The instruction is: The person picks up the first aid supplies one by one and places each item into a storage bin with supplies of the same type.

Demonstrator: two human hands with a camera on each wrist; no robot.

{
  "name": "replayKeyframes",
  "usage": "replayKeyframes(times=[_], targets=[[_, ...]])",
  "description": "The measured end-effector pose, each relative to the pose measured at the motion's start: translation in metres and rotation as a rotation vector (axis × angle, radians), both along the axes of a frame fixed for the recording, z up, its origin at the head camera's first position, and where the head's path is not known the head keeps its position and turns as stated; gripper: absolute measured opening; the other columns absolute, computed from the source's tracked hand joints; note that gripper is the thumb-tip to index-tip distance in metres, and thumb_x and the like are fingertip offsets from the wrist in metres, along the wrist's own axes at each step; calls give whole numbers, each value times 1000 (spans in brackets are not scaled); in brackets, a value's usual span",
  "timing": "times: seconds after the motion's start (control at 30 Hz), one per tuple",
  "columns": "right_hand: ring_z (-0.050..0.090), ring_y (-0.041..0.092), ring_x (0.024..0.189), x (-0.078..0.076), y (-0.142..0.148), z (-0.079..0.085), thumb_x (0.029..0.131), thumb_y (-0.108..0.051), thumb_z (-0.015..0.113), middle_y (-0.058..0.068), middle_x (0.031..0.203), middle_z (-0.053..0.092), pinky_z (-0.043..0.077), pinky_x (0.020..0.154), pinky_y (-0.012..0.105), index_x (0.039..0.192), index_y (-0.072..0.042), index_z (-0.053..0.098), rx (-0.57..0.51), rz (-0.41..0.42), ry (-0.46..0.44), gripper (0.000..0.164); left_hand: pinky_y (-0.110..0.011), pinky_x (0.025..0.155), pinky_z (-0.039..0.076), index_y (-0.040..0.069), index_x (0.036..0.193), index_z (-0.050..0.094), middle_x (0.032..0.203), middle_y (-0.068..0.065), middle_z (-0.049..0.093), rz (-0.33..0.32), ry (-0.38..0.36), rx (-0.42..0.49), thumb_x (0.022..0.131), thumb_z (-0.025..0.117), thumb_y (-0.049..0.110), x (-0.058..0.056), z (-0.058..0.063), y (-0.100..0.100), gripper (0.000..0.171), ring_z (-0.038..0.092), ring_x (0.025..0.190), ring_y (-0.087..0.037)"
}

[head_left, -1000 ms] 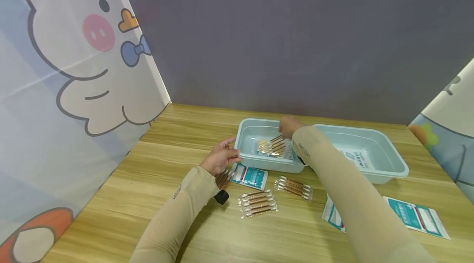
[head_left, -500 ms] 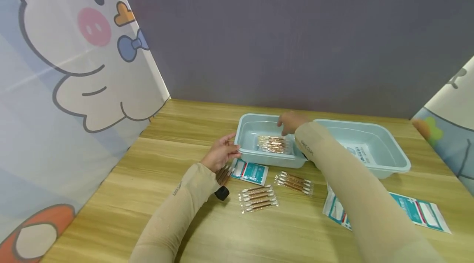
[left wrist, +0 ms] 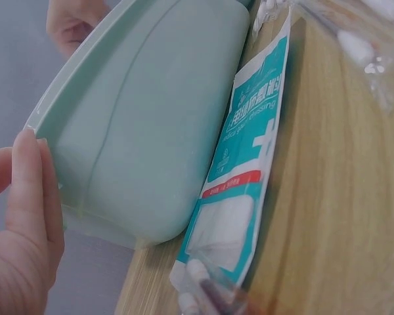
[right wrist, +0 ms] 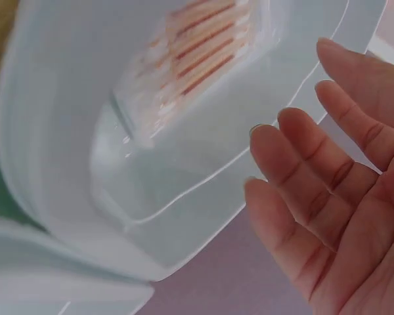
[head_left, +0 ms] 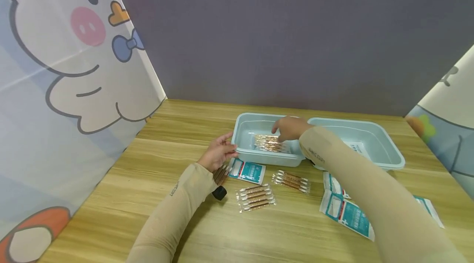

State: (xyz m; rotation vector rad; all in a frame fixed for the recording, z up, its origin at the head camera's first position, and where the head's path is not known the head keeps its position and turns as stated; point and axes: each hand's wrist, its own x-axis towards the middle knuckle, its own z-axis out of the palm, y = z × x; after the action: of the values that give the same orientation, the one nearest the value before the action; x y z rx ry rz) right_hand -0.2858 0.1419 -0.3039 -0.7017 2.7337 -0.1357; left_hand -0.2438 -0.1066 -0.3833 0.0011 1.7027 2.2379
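Note:
My left hand (head_left: 218, 152) touches the near left corner of the left pale blue plastic bin (head_left: 266, 159). In the left wrist view, straight fingers (left wrist: 26, 174) lie against its rim from outside. Over the right side of that bin is my right hand (head_left: 291, 127), holding nothing. Its fingers (right wrist: 302, 177) are spread and slightly bent in the right wrist view. Inside the bin lie clear packs of cotton swabs (head_left: 269, 143), on its floor near the middle. Under the bin's front side a teal and white gauze dressing packet (head_left: 247, 172) lies on the table.
A second pale blue bin (head_left: 385, 147) stands at the right with a packet inside, partly behind my right sleeve. Two swab packs, one flat (head_left: 256, 197) and another (head_left: 291, 181), lie in front. Teal packets (head_left: 353, 217) lie at right. A dark-stick swab pack (head_left: 221, 174) sits by my left wrist.
My right hand let go of a swab pack, which now lies flat with the others in the left bin. The right hand then shifted slightly nearer; the left hand stayed at the corner.

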Motion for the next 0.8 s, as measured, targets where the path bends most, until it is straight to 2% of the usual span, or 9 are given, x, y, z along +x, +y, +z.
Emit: replayKeyframes(times=[0.13,0.3,0.43,0.53,0.7,0.8], targets=[[55,15,77,12,-7,-1,86,-14,70,-1,85,61,50,66,34,117,-8,67,-76,66,59,32,-16,62,54,-3,149,25,87,-7,50,-9,-1,-1,94,48,-13,-1,-1,-1,60,58,63,-10],[57,13,74,35,-23,-6,85,-13,71,-1,85,64,50,62,29,107,-9,71,-252,193,213,22,-16,61,54,-3,148,26,90,-9,50,-18,-3,-8,94,47,-13,-1,0,-4,59,59,63,-10],[56,8,68,51,-32,-12,83,-14,73,-3,83,65,49,59,25,101,-11,72,-338,329,308,18,-16,61,55,-3,148,27,97,-15,50,-28,-3,-6,94,47,-13,-2,0,-5,58,59,62,-10],[56,7,66,61,-36,-15,83,-15,75,-2,84,65,48,58,22,102,-11,71,-363,401,301,21,-16,61,55,-3,148,27,100,-17,51,-37,-5,-7,94,47,-12,-3,0,-5,58,60,63,-10],[63,15,77,76,-39,-21,81,-21,78,1,95,66,52,66,24,109,-10,70,-353,476,220,32,-15,61,54,-2,149,25,92,-10,51,-34,-11,-7,95,47,-11,-4,0,-4,59,59,63,-9],[63,14,81,82,-40,-28,79,-23,79,1,103,66,53,70,25,113,-11,69,-341,499,171,37,-16,62,54,-2,149,23,90,-8,50,-35,-16,1,94,47,-12,-4,-1,-3,60,59,63,-10]])
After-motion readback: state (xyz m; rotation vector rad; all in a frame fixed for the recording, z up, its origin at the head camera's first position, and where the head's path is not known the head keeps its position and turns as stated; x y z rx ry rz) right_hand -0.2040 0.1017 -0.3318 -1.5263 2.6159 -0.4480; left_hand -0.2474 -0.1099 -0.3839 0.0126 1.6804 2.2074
